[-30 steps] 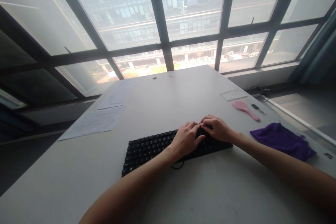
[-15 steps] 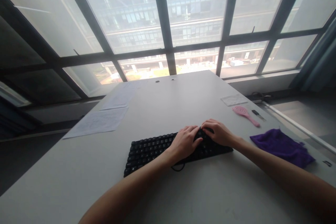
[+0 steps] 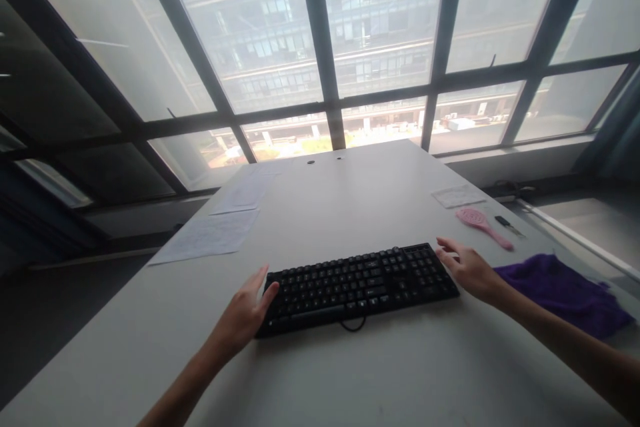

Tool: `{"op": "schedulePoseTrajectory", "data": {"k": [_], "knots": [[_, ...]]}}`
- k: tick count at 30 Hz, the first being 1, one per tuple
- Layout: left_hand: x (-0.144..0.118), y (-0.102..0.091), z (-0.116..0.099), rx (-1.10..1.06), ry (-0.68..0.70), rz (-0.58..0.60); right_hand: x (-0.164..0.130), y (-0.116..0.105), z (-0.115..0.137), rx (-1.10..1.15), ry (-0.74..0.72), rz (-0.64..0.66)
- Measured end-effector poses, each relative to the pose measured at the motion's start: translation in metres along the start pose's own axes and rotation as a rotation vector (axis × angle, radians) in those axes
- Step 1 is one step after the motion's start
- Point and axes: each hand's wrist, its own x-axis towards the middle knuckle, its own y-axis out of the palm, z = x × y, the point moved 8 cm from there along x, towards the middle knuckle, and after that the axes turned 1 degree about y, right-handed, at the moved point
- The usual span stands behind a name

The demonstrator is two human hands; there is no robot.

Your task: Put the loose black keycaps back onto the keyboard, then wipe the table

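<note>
A black keyboard point(image 3: 345, 283) lies flat on the white table, a loop of its cable point(image 3: 354, 325) showing at the near edge. My left hand point(image 3: 245, 310) is at its left end, the thumb over the corner keys and the fingers along the outer side, closed around that end. Beside the right end is my right hand point(image 3: 467, 270), its fingers apart and the thumb side close to the keyboard's edge; whether it touches is unclear. A purple cloth point(image 3: 563, 293) lies crumpled just past my right wrist.
A pink hairbrush point(image 3: 483, 227), a small dark-handled object point(image 3: 509, 225) and a flat whitish packet point(image 3: 459, 196) lie along the right side of the table point(image 3: 345, 213). Paper sheets point(image 3: 207, 237) lie at the left edge. Large windows point(image 3: 380, 20) rise behind.
Both hands have left the keyboard's right half and moved apart: my left hand to its left end, my right hand to its right end. The view has shifted slightly.
</note>
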Motion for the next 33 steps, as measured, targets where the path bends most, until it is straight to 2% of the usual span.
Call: {"op": "schedulePoseTrajectory", "data": {"k": [2, 4, 7, 11, 14, 16, 19, 24, 28, 33], "knots": [[-0.021, 0.001, 0.028, -0.08, -0.105, 0.011, -0.01, -0.003, -0.018, 0.08, 0.086, 0.01], [-0.04, 0.005, 0.038, -0.193, -0.17, 0.035, -0.02, -0.001, -0.028, 0.152, 0.155, 0.033], [-0.059, 0.006, 0.03, -0.32, -0.195, 0.021, -0.034, 0.003, -0.023, 0.24, 0.191, 0.058], [-0.062, 0.004, 0.016, -0.352, -0.204, -0.022, -0.044, 0.006, 0.0, 0.278, 0.189, 0.068], [-0.056, 0.014, 0.014, -0.384, -0.216, -0.01, -0.036, 0.012, 0.005, 0.281, 0.201, 0.079], [-0.047, 0.022, 0.014, -0.374, -0.206, -0.02, -0.019, 0.019, 0.005, 0.265, 0.183, 0.064], [-0.021, 0.031, 0.009, -0.315, -0.183, -0.067, 0.024, 0.033, 0.007, 0.231, 0.097, 0.03], [0.046, 0.041, -0.013, -0.252, -0.231, -0.077, 0.121, 0.048, 0.015, 0.166, 0.01, -0.073], [0.104, 0.049, -0.041, -0.191, -0.279, -0.08, 0.192, 0.048, 0.019, 0.124, 0.017, -0.119], [0.178, 0.071, -0.075, -0.192, -0.284, -0.09, 0.259, 0.034, 0.013, 0.058, 0.051, -0.129]]}}
